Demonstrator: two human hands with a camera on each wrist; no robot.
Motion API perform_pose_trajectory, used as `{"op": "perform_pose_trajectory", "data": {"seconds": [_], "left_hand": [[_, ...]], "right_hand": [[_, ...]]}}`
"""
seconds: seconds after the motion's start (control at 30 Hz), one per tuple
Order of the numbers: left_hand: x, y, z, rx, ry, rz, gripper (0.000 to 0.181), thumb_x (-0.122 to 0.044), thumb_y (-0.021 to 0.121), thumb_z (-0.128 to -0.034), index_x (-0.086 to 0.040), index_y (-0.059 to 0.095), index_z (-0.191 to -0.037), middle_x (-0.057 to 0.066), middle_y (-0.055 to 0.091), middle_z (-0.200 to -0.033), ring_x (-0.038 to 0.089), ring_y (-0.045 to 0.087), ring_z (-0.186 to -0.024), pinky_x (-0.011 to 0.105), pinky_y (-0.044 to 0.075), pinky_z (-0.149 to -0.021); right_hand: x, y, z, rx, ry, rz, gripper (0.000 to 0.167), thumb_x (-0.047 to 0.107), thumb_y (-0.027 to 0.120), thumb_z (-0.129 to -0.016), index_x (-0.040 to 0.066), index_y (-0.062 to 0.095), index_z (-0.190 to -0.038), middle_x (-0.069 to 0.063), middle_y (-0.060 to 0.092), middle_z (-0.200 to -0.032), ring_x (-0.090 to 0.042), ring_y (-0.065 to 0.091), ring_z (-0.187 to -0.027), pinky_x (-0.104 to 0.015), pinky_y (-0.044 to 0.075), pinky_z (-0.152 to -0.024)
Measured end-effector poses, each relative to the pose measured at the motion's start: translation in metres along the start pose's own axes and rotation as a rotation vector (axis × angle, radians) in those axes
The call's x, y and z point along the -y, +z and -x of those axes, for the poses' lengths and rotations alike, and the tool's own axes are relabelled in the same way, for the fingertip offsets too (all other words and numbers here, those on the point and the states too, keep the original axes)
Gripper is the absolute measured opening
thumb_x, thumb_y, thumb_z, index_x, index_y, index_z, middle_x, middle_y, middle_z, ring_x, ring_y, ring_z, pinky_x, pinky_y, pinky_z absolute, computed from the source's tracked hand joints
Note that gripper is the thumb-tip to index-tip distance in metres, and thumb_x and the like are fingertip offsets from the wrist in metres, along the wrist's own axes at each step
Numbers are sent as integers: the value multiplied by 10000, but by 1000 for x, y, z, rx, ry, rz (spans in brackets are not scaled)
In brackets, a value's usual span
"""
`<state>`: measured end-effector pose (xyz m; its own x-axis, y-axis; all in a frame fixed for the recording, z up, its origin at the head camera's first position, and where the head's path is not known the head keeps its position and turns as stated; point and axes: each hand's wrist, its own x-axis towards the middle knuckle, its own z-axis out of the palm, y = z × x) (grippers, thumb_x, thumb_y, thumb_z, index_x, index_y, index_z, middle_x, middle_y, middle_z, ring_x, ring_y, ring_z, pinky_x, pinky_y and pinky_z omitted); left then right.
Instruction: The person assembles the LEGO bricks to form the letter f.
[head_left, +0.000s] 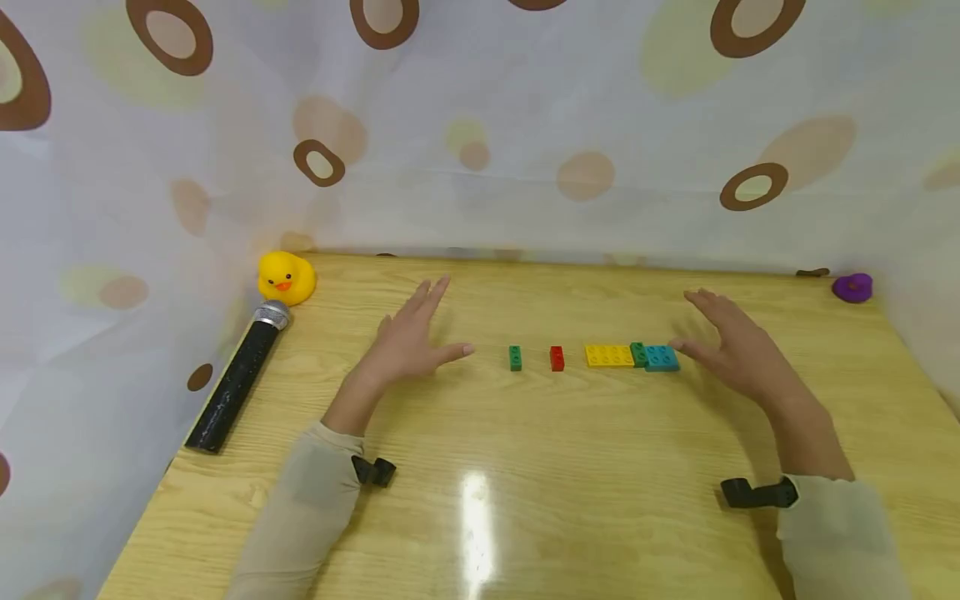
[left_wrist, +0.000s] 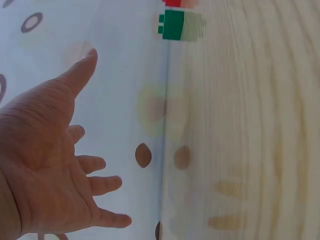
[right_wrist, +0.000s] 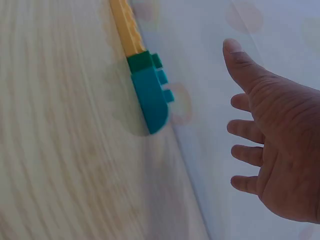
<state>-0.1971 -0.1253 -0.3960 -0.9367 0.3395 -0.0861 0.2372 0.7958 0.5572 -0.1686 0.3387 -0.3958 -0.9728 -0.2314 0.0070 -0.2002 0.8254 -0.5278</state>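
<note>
My left hand point(head_left: 408, 343) hovers over the table left of the bricks, fingers spread and holding nothing. Nearest to it stands a small green brick point(head_left: 515, 358), with a red brick point(head_left: 557, 358) a little to its right. Further right, a yellow brick point(head_left: 609, 357), a second green brick point(head_left: 638, 355) and a blue brick point(head_left: 662, 358) sit end to end in a row. My right hand point(head_left: 738, 354) is held just right of the blue brick, its thumb extended toward it. In the right wrist view the blue brick point(right_wrist: 150, 100) has a rounded end, apart from the fingers.
A yellow rubber duck point(head_left: 287, 278) sits at the back left, beside the head of a black microphone point(head_left: 238, 379). At the back right corner is a purple rubber duck point(head_left: 852, 288). A patterned curtain point(head_left: 480, 125) rises behind the wooden table point(head_left: 555, 500).
</note>
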Motion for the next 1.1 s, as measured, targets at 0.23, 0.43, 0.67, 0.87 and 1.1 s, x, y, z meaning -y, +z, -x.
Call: {"op": "perform_pose_trajectory", "data": {"seconds": [0.23,0.43,0.67,0.87,1.1], "left_hand": [[-8,17,-5,105,4,193,1151,-592,739,-861,-327,-70,-1635,25,128,-1718,354,454,-1442,544,346,-1192],[-15,29,-8,138,-29,207,1149,-596,750,-848,-363,-60,-1629,-28,213,-1703,278,697,-1141,494,425,-1136],[-25,34,-14,109,0,206,882,-457,759,-898,-265,286,-1617,11,363,-1647,296,363,-1508,517,355,-1194],[-33,40,-19,125,11,200,711,-396,757,-913,-226,465,-1538,30,452,-1594,283,356,-1513,512,351,-1197],[-38,50,-26,159,13,148,630,-412,758,-904,-255,547,-1477,51,458,-1589,321,208,-1571,575,253,-1231]], "right_hand": [[22,17,-3,51,34,-44,803,486,619,-991,233,218,-1638,-210,288,-1652,-561,324,-1428,-746,319,-1059],[44,32,-13,64,-44,-69,797,433,669,-973,206,270,-1625,-172,366,-1626,-493,388,-1428,-669,392,-1056],[62,43,-29,86,-105,-69,723,389,685,-971,163,374,-1584,-138,470,-1570,-423,431,-1430,-622,415,-1070],[75,58,-41,134,-117,-80,591,307,693,-976,122,503,-1504,-163,507,-1534,-419,430,-1434,-618,408,-1098],[92,78,-49,193,-167,15,528,205,721,-951,92,570,-1444,-192,557,-1477,-465,400,-1440,-637,384,-1120]]}}
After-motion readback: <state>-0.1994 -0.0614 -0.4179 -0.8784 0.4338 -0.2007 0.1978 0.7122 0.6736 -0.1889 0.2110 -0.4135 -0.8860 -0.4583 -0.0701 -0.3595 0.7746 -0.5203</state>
